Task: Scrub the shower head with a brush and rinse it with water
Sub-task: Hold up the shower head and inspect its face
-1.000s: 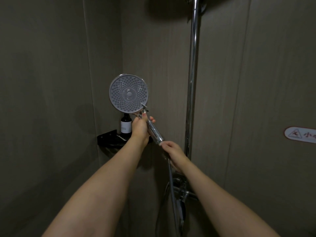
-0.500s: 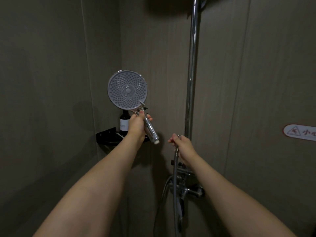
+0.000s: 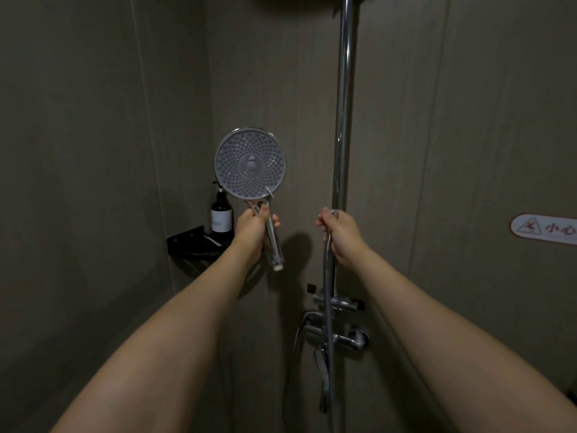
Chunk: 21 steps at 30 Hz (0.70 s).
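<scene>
Detached from its hose [image 3: 327, 292] since a second ago, the shower head [image 3: 250, 164] stands upright in the left hand [image 3: 252, 228] — fingers wrapped round its handle, nozzle face toward the camera. Right hand [image 3: 342, 235] grips the hose end beside the chrome riser pipe [image 3: 343, 104] — dark pump bottle [image 3: 221, 214] on the far corner shelf [image 3: 190, 242].
</scene>
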### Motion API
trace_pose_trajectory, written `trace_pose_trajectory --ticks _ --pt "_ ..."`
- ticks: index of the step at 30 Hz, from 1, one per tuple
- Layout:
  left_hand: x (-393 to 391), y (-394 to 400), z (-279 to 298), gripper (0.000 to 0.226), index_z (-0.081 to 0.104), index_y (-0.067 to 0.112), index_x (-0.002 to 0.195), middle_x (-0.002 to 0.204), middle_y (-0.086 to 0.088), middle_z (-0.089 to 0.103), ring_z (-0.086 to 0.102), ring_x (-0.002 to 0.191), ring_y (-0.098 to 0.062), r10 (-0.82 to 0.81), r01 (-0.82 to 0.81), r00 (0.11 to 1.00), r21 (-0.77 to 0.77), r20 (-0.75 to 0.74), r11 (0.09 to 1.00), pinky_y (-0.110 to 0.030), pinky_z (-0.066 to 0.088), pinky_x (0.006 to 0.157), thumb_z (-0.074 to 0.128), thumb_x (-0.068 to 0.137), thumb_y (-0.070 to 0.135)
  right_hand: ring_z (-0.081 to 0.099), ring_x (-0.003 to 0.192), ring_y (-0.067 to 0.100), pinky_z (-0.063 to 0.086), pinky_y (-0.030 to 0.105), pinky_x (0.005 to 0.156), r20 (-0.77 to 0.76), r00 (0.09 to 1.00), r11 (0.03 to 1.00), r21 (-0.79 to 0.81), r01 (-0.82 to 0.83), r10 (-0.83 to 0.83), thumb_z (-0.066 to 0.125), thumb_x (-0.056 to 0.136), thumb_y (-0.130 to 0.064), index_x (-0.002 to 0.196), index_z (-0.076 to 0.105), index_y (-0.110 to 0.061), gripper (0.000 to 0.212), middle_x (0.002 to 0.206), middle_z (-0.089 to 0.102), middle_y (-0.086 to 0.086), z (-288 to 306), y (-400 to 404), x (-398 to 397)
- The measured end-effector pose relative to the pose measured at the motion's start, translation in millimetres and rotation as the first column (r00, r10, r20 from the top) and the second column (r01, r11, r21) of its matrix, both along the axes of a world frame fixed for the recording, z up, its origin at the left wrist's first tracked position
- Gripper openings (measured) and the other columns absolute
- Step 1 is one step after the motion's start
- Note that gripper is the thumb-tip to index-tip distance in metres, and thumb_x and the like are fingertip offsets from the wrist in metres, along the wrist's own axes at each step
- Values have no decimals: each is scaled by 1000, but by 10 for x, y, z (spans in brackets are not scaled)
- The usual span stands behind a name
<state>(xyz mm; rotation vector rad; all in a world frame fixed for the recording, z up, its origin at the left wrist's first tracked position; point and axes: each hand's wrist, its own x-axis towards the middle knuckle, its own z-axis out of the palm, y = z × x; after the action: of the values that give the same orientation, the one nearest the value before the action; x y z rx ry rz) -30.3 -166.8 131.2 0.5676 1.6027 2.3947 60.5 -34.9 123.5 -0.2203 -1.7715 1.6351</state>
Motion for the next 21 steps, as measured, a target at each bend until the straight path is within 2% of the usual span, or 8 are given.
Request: trace_pose_trajectory --ticks 3,6,10,12,14,17,19,21 --pt "-9 33 -4 25 48 13 77 67 -6 48 55 52 -11 8 -9 1000 53 19 999 -27 47 69 39 100 17 44 60 8 36 20 57 -45 999 1000 -14 -7 6 42 98 -18 75 50 -16 25 70 51 0 166 39 62" --pt "21 70 -114 21 49 14 82 70 -6 49 53 58 -12 5 -7 999 50 39 999 -26 47 70 39 100 16 44 62 9 37 20 56 77 997 993 119 6 -15 42 98 -20 74 50 -17 26 69 50 -1 31 115 109" --pt "30 146 -186 18 49 12 86 68 -5 47 53 42 -2 5 -8 998 46 64 999 -20 49 59 38 100 15 45 62 10 38 22 63 17 999 997 63 46 -47 42 98 -20 76 51 -17 24 71 51 0 178 255 133" --pt "47 193 -194 21 48 14 82 68 -5 46 54 41 -2 7 -10 998 47 64 999 -17 50 53 38 100 15 44 61 11 37 24 61 84 995 986 160 43 -57 44 98 -22 73 50 -17 26 69 50 0 135 302 142" --pt "71 249 -224 22 48 15 80 69 -5 46 56 50 -5 -16 12 997 58 72 998 -19 51 58 38 100 14 41 57 12 34 23 56 169 982 976 214 48 -85 44 98 -24 69 47 -18 29 64 45 0 -77 382 150" --pt "81 336 -296 21 50 15 82 73 -5 51 53 66 -14 -73 72 996 15 59 997 -26 49 71 38 100 15 40 57 11 35 21 54 250 961 975 211 68 -121 45 98 -25 69 46 -18 29 64 44 -1 -327 547 199" --pt "67 396 -362 22 50 14 82 73 -6 52 54 68 -16 -96 98 994 -25 52 995 -29 48 75 38 100 16 37 55 11 34 12 47 293 943 952 299 66 -158 47 97 -22 67 45 -17 31 61 41 -1 -394 647 226" --pt "40 470 -455 21 50 14 83 73 -5 53 54 69 -16 -125 128 990 -36 58 991 -31 48 78 39 100 17 37 52 11 31 10 42 383 910 925 380 3 -160 51 95 -19 62 43 -18 35 57 39 -1 -468 718 250"
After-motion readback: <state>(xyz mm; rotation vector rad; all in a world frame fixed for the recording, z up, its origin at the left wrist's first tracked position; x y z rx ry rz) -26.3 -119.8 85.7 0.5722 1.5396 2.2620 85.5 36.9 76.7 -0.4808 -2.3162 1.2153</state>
